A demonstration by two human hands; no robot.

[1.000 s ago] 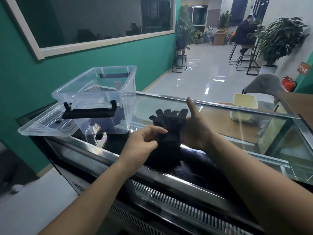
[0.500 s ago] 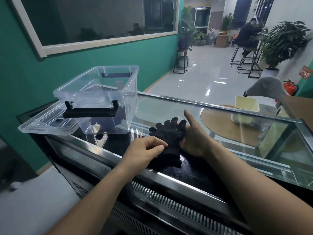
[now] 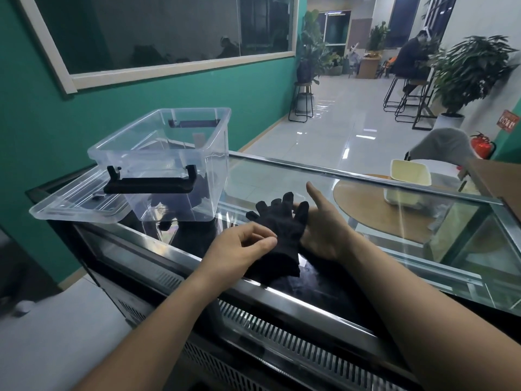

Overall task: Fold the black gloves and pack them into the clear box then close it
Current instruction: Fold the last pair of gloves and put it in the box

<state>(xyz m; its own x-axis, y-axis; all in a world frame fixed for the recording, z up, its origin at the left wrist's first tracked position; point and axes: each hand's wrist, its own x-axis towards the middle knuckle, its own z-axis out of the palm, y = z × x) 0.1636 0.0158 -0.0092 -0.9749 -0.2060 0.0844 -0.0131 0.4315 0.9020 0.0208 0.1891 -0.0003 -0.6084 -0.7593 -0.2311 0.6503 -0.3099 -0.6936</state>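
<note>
Nearest is the slotted metal vent grille [image 3: 282, 342] along the front of a display case, topped by a smooth brushed-steel rim [image 3: 284, 296]. Both bare forearms reach over it onto the glass top [image 3: 282, 176], which is flat and reflective.

The black gloves [image 3: 279, 230] lie on that glass between the two hands. They are soft, matte knit fabric, stacked, with stubby fingers fanned away from the person and a rumpled cuff toward the rim. The left hand [image 3: 242, 246] has its fingers curled, thumb and forefinger pinching the gloves' left edge. The right hand [image 3: 324, 230] lies flat against the gloves' right side with its thumb stuck out straight. Its fingers run underneath the fabric and are mostly hidden.

Further left stands the clear box [image 3: 180, 159], of rigid see-through plastic with tapering walls and rounded corners. It is open-topped, with a black bar handle [image 3: 149, 183] hanging on its near wall. A dark shape shows through the wall, too unclear to name. Its shallow clear lid [image 3: 73, 206] lies flat just beside it.

Beyond are a teal wall [image 3: 253, 88] and a glossy tiled floor [image 3: 338, 122].
</note>
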